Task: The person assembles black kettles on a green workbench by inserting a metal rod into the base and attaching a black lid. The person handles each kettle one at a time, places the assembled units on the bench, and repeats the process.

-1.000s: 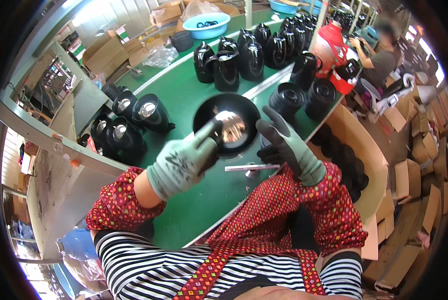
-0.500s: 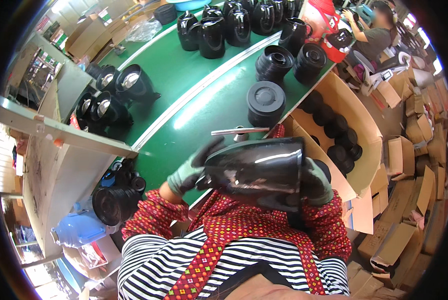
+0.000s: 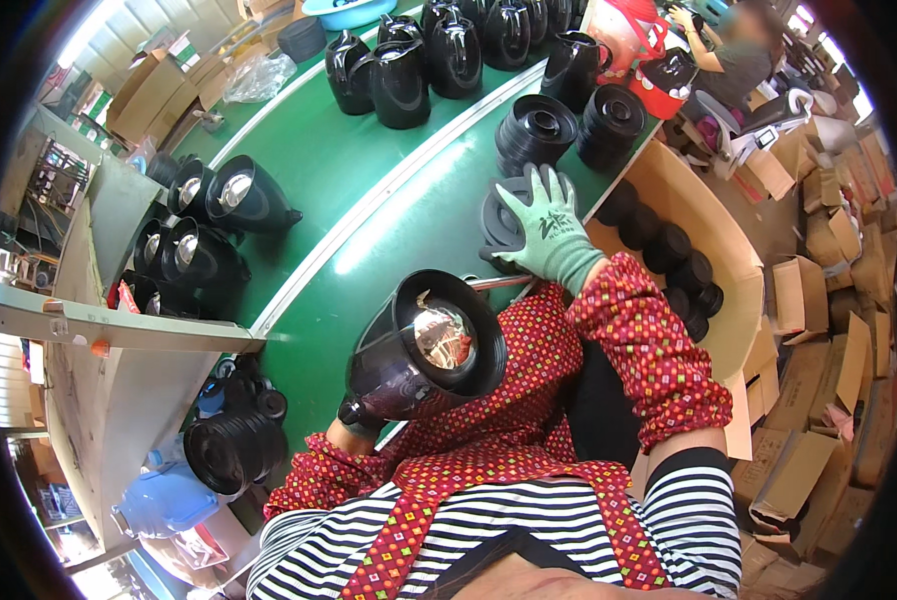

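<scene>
My left hand (image 3: 366,430), mostly hidden, holds a black jug body (image 3: 399,375) from below. Its wide open end is tilted up toward me, with a shiny silvery lining (image 3: 441,337) inside. My right hand (image 3: 552,235), in a green glove, is on a round black disc (image 3: 502,215) at the top of a short stack, fingers spread across it and curled at its edge. Just below that hand, a metal bar (image 3: 499,283) shows partly behind the jug. Two taller stacks of black discs (image 3: 536,130) (image 3: 612,125) stand beyond.
Black jugs (image 3: 402,85) line the far green table (image 3: 319,165); more jug bodies (image 3: 249,195) lie at left. A cardboard box (image 3: 724,260) at right holds black round parts. A red-and-white jug (image 3: 624,35) stands at the back. Another person (image 3: 739,60) works at far right.
The jug body has turned from lying sideways between both hands to open end up in my left hand. My right hand has left it and moved up onto the disc stack.
</scene>
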`<state>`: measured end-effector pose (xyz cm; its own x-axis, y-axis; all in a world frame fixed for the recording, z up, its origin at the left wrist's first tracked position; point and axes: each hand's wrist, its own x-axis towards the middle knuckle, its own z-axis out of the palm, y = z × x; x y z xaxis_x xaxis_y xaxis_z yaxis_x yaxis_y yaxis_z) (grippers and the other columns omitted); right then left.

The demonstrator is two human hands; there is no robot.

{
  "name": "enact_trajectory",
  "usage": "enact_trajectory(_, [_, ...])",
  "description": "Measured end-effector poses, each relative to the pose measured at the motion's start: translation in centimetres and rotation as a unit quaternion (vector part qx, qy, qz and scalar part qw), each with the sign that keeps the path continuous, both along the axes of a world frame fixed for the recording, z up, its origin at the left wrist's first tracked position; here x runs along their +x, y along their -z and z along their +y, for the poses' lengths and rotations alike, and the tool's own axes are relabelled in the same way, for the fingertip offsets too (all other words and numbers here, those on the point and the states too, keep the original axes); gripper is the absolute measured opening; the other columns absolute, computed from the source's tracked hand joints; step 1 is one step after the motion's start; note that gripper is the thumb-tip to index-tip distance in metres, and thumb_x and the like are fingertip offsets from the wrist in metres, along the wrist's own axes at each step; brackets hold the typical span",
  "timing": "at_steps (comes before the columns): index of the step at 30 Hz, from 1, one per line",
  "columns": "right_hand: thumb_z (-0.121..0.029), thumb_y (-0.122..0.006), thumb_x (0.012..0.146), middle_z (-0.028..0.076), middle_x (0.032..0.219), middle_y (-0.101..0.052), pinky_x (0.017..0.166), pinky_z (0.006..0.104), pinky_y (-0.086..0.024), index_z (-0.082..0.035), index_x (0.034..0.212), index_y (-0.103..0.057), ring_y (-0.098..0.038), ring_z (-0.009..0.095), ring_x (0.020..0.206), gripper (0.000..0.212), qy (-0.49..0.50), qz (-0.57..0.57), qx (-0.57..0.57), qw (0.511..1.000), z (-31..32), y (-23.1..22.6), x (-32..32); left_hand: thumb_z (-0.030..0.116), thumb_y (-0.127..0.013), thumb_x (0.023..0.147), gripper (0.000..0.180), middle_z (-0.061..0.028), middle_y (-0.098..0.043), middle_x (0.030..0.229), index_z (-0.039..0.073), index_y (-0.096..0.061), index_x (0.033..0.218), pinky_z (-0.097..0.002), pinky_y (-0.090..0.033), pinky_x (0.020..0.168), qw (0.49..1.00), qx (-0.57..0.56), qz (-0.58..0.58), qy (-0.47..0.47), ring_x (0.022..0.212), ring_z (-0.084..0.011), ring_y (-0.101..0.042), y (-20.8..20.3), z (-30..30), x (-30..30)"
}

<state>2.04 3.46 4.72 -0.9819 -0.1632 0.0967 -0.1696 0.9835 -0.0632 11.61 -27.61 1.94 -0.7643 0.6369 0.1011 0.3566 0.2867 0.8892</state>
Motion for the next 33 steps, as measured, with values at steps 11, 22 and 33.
enact_trajectory(11, [-0.051,-0.074,0.089,0.026,0.16,-0.041,0.123,0.0532,-0.03,-0.008,0.165,-0.038,-0.039,0.045,0.146,0.095,-0.089,0.062,-0.456,0.883,0.7,-1.5,10.5,0.018,-0.046,0.112,0.052,-0.0188,-0.043,0.163,-0.002,-0.036,0.159,-0.0389,-0.046,0.12,0.856,0.285,-0.423,0.085,0.141,-0.0268,-0.055,2.0,2.5,-0.9])
enact_trajectory(22, [-0.065,-0.07,0.091,0.027,0.168,-0.03,0.125,0.0538,-0.024,-0.004,0.164,-0.037,-0.031,0.044,0.153,0.101,-0.051,0.055,-0.508,0.858,2.2,-4.7,21.7,0.018,-0.064,0.1,0.052,-0.0238,-0.051,0.156,-0.004,-0.051,0.145,-0.0425,-0.051,0.114,0.852,0.242,-0.428,0.178,0.131,-0.0307,-0.062,-0.4,7.3,1.0])
enact_trajectory(33, [-0.039,-0.033,0.118,0.013,0.164,-0.04,0.126,0.035,-0.029,0.001,0.163,-0.034,-0.04,0.023,0.149,0.06,0.074,-0.041,-0.805,0.587,2.9,-2.5,24.3,0.018,-0.081,0.088,0.052,-0.0289,-0.058,0.148,-0.006,-0.066,0.131,-0.0461,-0.056,0.108,0.957,0.052,0.283,-0.023,0.121,-0.0347,-0.07,-7.4,7.9,0.3])
